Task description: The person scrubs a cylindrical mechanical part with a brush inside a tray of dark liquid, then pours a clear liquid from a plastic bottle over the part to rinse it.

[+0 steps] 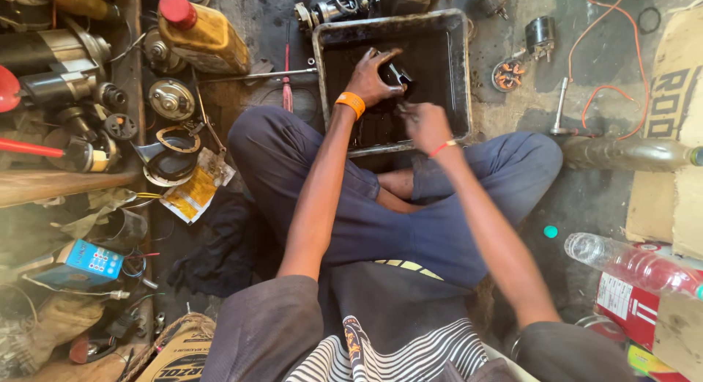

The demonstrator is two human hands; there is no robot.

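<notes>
Sitting cross-legged on the floor, the person reaches both arms forward over the knees into a dark metal tray (454, 67) that lies just ahead of the shins. A small dark part (394, 76) with a bright metal edge sits in the left hand (372, 78), low over the oily middle of the tray. That hand is curled round the part from the left, fingers spread over its top, wrist bent downward; an orange wristband (351, 103) circles the forearm just behind it. The right hand (425, 124) hovers just beside and slightly nearer the body, fingers drawn together in a loose pinch; it is blurred, and whether it grips anything cannot be told. A thin red-and-yellow band (442, 147) sits on that wrist. The two hands are close, almost touching, with the part between the left palm and the right fingertips.

Left of the tray lie a long metal rod (256, 76) and a red-handled screwdriver (287, 89). A yellow oil bottle (203, 34) with a red cap lies farther left among round motor parts. An orange wire (611, 89) loops across the floor to the right, and a clear plastic bottle (630, 263) lies near the right knee.
</notes>
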